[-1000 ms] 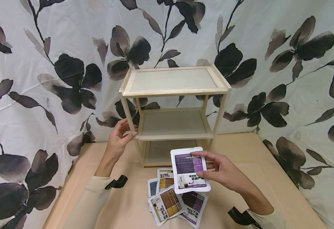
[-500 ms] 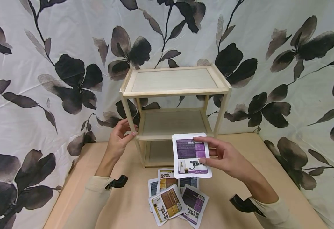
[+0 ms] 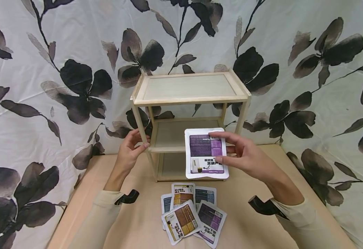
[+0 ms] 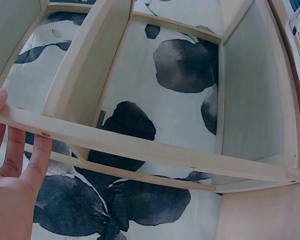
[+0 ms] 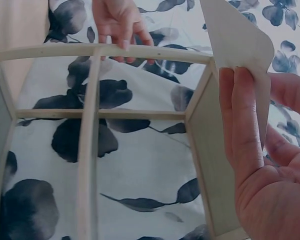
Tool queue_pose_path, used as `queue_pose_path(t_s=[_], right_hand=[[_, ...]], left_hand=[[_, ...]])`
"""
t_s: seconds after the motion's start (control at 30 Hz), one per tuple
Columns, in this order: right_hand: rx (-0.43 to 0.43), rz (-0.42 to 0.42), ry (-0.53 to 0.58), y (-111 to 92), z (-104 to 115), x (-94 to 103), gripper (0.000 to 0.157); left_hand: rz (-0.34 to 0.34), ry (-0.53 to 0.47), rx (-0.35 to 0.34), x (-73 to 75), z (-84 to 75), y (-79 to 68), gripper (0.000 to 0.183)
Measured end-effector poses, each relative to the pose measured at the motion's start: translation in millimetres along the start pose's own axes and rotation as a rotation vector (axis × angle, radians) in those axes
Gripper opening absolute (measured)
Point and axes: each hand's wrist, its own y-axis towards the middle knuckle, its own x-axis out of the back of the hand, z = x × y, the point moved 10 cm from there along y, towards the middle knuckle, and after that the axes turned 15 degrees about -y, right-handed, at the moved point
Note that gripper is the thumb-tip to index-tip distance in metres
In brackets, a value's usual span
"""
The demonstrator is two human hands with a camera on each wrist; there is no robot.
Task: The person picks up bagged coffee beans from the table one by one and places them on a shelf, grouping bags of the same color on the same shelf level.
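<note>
A three-tier wooden shelf [image 3: 189, 101] stands at the back of the table. My left hand [image 3: 130, 152] grips its front left post at the height of the middle tier; in the left wrist view the thumb and fingers [image 4: 37, 157] sit on either side of that post. My right hand [image 3: 246, 157] pinches a white-edged purple sachet [image 3: 203, 145] by its right side, printed face toward me. The sachet overlaps the middle and bottom tiers in the head view. From the right wrist view, its plain white back [image 5: 235, 37] shows against the fingers.
Several similar sachets lie overlapping on the table in front of the shelf, among them a brown one [image 3: 181, 221], a purple one [image 3: 211, 223] and a blue one [image 3: 207, 195]. A floral cloth [image 3: 84, 41] hangs behind and at both sides of the beige table [image 3: 246, 207].
My right hand has raised the purple sachet from over the pile to in front of the shelf's lower tiers, uncovering the blue sachet. My left hand stays on the post.
</note>
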Motion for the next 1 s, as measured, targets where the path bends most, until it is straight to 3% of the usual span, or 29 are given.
queue_pose_path(t_s=[0.2, 1.0], right_hand=[[0.047, -0.020, -0.032, 12.4, 16.9, 9.7, 0.068], [0.091, -0.037, -0.099, 43.4, 60.3, 32.6, 0.069]], left_hand=[[0.010, -0.001, -0.007, 0.5, -0.1, 0.1, 0.053], [0.038, 0.004, -0.022, 0.0, 0.1, -0.4, 0.050]])
